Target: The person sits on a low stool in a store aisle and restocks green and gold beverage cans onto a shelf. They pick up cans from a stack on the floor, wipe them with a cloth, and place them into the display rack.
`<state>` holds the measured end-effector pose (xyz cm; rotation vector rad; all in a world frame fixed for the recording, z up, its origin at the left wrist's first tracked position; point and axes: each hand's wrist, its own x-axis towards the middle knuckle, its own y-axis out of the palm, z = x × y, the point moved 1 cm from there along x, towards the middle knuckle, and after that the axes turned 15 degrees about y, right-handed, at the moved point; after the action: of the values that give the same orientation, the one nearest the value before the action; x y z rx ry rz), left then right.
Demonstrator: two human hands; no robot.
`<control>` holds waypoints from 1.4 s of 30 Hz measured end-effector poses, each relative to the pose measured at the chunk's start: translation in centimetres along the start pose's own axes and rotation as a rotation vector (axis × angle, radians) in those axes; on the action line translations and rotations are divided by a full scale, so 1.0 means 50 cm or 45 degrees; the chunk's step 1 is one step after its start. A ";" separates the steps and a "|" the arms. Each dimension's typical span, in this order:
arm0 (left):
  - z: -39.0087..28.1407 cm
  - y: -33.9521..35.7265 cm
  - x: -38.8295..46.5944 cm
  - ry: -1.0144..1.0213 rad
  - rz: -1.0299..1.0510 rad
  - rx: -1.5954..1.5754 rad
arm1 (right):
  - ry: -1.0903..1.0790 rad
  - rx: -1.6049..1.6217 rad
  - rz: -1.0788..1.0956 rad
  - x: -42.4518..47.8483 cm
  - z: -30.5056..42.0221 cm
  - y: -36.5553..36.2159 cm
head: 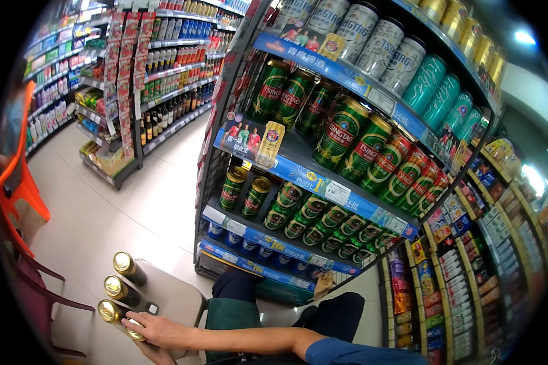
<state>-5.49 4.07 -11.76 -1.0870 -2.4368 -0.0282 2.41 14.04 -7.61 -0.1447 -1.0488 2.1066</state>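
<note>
My right hand [157,329] reaches across to the left, its fingers wrapped over the gold top of a beer can [135,335]. Just below it, my left hand [154,354] is partly covered by the right and lies close against the same can; its fingers are mostly hidden. Three more dark cans with gold lids, a far one [129,269], a middle one [120,290] and a near one [110,312], stand upright in a row along the left side of a beige plastic stool or box [178,292]. The near one touches my right fingertips.
A display rack [274,159] of Tsingtao cans rises in front of my knees, with a brown cloth or glove [323,286] at its lower corner. An orange chair [20,200] and a maroon plastic chair [32,292] stand left. Snack shelves [452,273] line the right.
</note>
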 end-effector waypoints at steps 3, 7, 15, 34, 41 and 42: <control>-0.052 -0.007 0.025 0.007 0.011 -0.105 | 0.159 0.169 0.227 -0.005 0.031 -0.087; 0.038 -0.029 -0.057 0.003 -0.223 0.144 | 0.162 0.062 -0.088 -0.046 -0.053 -0.206; -0.145 0.033 -0.054 -0.058 0.306 -0.038 | 0.383 0.156 -0.880 -0.086 0.008 -0.758; -0.708 0.729 0.643 1.007 0.557 -0.717 | 0.742 0.036 -1.567 0.199 -0.233 -1.133; -0.783 0.847 0.707 0.548 0.936 -0.857 | 0.977 0.035 -1.602 0.176 -0.231 -1.148; -0.789 0.848 0.705 0.478 0.960 -0.843 | 0.962 0.043 -1.605 0.175 -0.238 -1.149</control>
<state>20.31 49.73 31.20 -2.0037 -1.5769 -0.7545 34.66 48.79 28.02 -0.1745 -0.3998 0.7858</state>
